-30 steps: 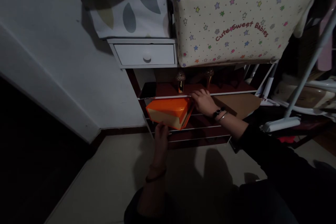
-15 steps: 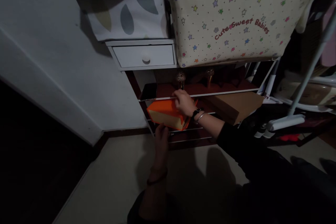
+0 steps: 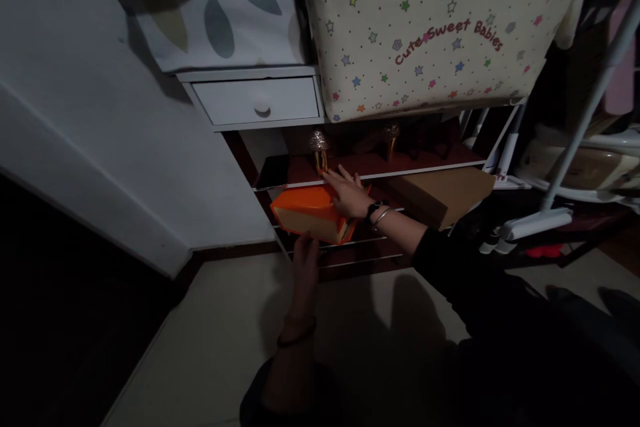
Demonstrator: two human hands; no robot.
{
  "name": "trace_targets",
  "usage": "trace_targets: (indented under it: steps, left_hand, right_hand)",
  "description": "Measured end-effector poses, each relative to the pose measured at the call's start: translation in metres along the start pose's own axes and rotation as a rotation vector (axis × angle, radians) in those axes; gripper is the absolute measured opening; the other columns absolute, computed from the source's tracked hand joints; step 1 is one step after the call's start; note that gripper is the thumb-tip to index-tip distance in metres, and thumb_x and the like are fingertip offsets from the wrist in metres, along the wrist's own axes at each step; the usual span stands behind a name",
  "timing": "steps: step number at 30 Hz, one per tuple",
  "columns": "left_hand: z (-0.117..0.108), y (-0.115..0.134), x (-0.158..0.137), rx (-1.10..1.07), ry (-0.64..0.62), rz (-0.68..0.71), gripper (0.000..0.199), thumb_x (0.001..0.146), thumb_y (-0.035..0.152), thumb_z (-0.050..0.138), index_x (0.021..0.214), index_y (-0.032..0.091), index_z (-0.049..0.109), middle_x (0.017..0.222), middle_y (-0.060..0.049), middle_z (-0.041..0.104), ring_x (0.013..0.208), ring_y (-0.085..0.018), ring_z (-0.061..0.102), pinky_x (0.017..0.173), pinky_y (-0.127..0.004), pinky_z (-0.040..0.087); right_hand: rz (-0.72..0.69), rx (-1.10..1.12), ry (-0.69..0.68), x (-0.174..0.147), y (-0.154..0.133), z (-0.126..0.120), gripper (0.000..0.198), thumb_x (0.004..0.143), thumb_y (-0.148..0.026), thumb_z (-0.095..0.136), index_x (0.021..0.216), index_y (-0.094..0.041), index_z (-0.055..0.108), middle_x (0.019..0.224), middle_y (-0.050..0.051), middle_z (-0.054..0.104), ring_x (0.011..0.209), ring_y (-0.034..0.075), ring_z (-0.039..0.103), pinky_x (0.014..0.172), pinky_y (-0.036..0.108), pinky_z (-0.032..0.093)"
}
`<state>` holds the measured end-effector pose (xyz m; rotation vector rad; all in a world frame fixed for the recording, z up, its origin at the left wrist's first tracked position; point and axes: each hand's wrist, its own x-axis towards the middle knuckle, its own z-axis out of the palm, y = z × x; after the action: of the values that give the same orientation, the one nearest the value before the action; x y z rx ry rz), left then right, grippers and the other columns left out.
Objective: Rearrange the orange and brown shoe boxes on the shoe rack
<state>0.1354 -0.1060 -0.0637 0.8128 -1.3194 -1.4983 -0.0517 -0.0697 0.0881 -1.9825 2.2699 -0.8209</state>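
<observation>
Dim light, view down onto a low shoe rack (image 3: 380,177) against a white wall (image 3: 125,147).

The orange box (image 3: 305,208) sat at the left end of a lower shelf of the rack, tilted, its front corner sticking out past the shelf's front edge. Its lid was orange, its side a paler tan.

The right hand (image 3: 350,192) lay flat on the lid at the box's right end, fingers spread wide and pointing toward the back of the rack, palm down, gripping nothing. A watch and a bangle (image 3: 383,215) showed at that wrist, with a dark sleeve behind.

The left hand (image 3: 305,260) reached up from below, its fingertips touching the underside of the box's front corner. Whether those fingers curled around the edge could not be told in the dark. A thin band ringed that wrist.

On the same shelf, toward the right end, lay a brown cardboard box (image 3: 443,192), close to the orange one but apart from it. On the shelf above stood glittery high-heeled shoes (image 3: 318,147), just behind the right hand's fingertips. Over the rack sat a white drawer (image 3: 257,100) and a star-patterned fabric bin (image 3: 430,33).
</observation>
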Motion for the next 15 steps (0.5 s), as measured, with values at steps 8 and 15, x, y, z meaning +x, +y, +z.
trace_targets:
  steps: [8,15]
  left_hand:
    - [0.004,0.008,-0.003,-0.004,0.004,-0.013,0.056,0.089,0.055,0.076,0.134,0.024,0.063,0.144,-0.012,0.061,0.129,-0.026,0.062,0.096,-0.035,0.056]
    - [0.017,0.025,-0.032,0.111,0.040,0.269,0.052,0.093,0.051,0.074,0.135,0.022,0.062,0.134,-0.012,0.064,0.122,-0.023,0.062,0.101,-0.035,0.053]
  right_hand:
    - [-0.294,0.092,0.544,-0.146,0.042,-0.032,0.054,0.094,-0.009,0.050,0.145,-0.022,0.060,0.141,0.013,0.066,0.135,0.030,0.056,0.117,0.057,0.046]
    - [-0.087,0.030,0.822,-0.239,0.105,-0.050,0.025,0.100,-0.014,0.053,0.117,-0.023,0.070,0.104,0.008,0.071,0.098,0.025,0.068,0.087,0.044,0.056]
